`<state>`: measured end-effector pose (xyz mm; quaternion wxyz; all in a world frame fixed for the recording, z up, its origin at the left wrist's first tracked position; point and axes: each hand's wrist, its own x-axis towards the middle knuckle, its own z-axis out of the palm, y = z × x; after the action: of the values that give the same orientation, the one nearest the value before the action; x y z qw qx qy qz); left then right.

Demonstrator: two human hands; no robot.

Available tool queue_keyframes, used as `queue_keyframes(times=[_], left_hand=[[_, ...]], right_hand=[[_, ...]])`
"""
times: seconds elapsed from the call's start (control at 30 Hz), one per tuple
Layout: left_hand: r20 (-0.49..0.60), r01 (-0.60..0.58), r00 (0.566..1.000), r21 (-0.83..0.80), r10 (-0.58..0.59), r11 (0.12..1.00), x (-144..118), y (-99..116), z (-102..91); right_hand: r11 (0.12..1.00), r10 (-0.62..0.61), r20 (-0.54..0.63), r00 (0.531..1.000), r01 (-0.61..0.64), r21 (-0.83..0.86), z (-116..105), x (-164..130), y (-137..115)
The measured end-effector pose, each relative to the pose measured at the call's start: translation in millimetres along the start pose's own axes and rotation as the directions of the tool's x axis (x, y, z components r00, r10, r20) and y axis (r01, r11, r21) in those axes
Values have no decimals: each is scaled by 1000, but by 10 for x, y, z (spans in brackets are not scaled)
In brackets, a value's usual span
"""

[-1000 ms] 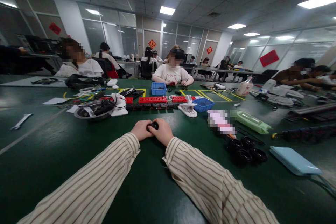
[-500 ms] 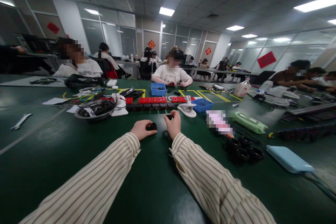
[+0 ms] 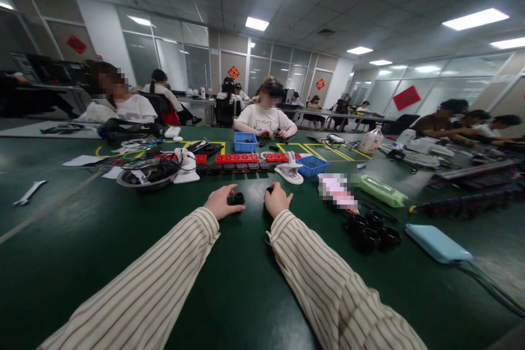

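My left hand [image 3: 220,202] rests on the green table [image 3: 82,229] with its fingers around a small black round part [image 3: 238,198]. A short way to the right, my right hand [image 3: 278,200] is closed around another small black piece [image 3: 269,190] that shows only at its fingertips. Both forearms wear striped sleeves. A row of red and black blocks [image 3: 235,161] lies just beyond the hands.
A cluster of black rings [image 3: 371,231] and a light blue flat case [image 3: 438,243] lie to the right. Two blue bins [image 3: 310,165], a white clamp [image 3: 289,170], a bowl of cables [image 3: 145,175] and a wrench [image 3: 28,193] lie around. People sit across the table.
My hands were together on one black part; the right hand pulled away to the right with a small piece, lifted it, and has come down near the table. The left hand stayed.
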<state>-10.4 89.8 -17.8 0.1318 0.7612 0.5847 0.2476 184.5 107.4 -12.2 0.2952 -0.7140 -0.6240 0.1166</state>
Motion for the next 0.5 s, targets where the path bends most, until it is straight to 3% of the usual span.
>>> queue_keyframes(times=[0.1, 0.17, 0.23, 0.3, 0.33, 0.43, 0.5], left_hand=[[-10, -3, 1000, -22, 3, 1000, 5, -23, 21], [-27, -13, 1000, -36, 12, 999, 26, -65, 52], [-70, -40, 997, -68, 36, 997, 58, -131, 92], [-145, -70, 988, -122, 52, 990, 92, -209, 129], [-189, -73, 981, -144, 45, 987, 105, -247, 143], [-289, -34, 957, -182, -21, 983, 113, -323, 162], [-299, -9, 953, -197, -51, 980, 99, -334, 160]], right_hand=[[1000, -27, -77, 997, 26, -7, -46, -59, -22], [981, -187, -178, 966, 192, 10, -43, -149, -84], [894, -440, -204, 875, 448, -9, 16, -258, -188], [771, -636, -109, 764, 636, -42, 124, -339, -314], [734, -679, -38, 733, 677, -55, 183, -361, -377], [730, -669, 159, 726, 682, -42, 279, -395, -521], [742, -652, 208, 729, 670, -23, 213, -488, -539]])
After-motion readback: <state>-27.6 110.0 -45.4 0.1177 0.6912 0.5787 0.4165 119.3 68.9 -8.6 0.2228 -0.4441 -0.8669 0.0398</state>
